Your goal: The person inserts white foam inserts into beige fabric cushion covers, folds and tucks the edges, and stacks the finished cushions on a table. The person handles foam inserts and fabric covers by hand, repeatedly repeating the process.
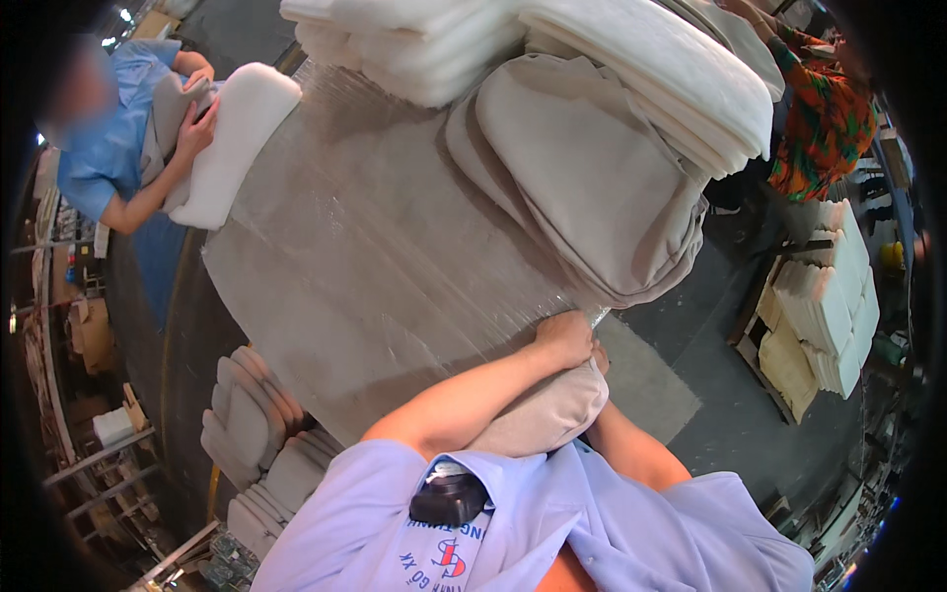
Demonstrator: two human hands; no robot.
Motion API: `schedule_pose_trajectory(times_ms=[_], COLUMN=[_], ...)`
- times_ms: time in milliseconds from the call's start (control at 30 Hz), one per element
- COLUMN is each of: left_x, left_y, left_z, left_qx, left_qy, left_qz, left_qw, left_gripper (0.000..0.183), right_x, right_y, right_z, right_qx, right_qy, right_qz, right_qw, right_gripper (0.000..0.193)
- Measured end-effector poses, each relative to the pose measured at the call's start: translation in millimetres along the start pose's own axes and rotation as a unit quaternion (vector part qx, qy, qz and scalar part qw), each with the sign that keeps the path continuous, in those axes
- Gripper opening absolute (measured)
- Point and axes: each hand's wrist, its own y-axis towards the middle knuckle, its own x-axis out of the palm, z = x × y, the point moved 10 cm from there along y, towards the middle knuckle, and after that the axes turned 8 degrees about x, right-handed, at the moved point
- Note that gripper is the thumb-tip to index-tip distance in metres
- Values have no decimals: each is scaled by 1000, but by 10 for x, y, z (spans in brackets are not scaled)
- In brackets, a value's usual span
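Observation:
A beige-grey fabric cushion (538,412) is held upright against my chest at the table's near edge. My left hand (565,337) is closed at the cushion's far end, its forearm lying across the table side. My right hand (600,359) meets it there from the other side, mostly hidden behind the cushion; the fingers that show look closed on its edge. Just beyond my hands lies a pile of flat grey fabric covers (592,168) with rounded ends.
Stacks of white padding (651,74) stand at the table's (335,237) far side. At far left a co-worker (128,128) handles a white pad (242,138) and grey fabric. Another person (824,113) stands far right, beyond a pallet of white pads (824,306). Grey cushions (247,409) are stacked lower left.

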Motion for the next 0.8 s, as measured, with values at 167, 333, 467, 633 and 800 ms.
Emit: schedule_pose_trajectory(times_ms=[167,333,467,633,800], left_x=[-371,-420,-546,-689,-708], left_y=[-555,-1328,-1548,-1776,-2206], left_z=[-297,-824,-698,-728,-1286], left_qx=[-18,-63,-5,-58,-72], left_qy=[-72,-91,-62,-51,-62], left_qz=[-60,-99,79,110,-13], left_qw=[995,989,995,991,995], left_gripper=[47,43,43,42,45], right_x=[-65,196,500,197,87], right_y=[203,-140,-582,-309,237], right_z=[-41,-155,-269,-414,-158], right_qx=[-2,-25,-88,-185,-39], right_qy=[13,-20,-91,-277,45], right_qz=[-48,-5,-56,29,-155], right_qw=[999,999,990,942,986], right_gripper=[45,30,26,59,60])
